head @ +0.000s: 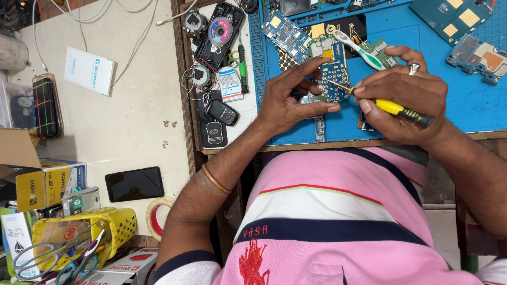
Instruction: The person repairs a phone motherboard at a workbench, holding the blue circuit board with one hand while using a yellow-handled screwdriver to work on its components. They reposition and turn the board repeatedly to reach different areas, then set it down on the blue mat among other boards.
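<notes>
Hands (296, 100) around circuit board (335, 74) — screwdriver (393, 108) right

Circuit board (334, 71) on mat (459, 100), between left hand (288, 103) and right hand (401, 103), screwdriver (393, 108) in right hand with tip on board, toothbrush (359, 50) behind board, key fobs (219, 119) left of mat, phone (134, 183) far left, basket (79, 235) with scissors (79, 258) near the phone
</notes>
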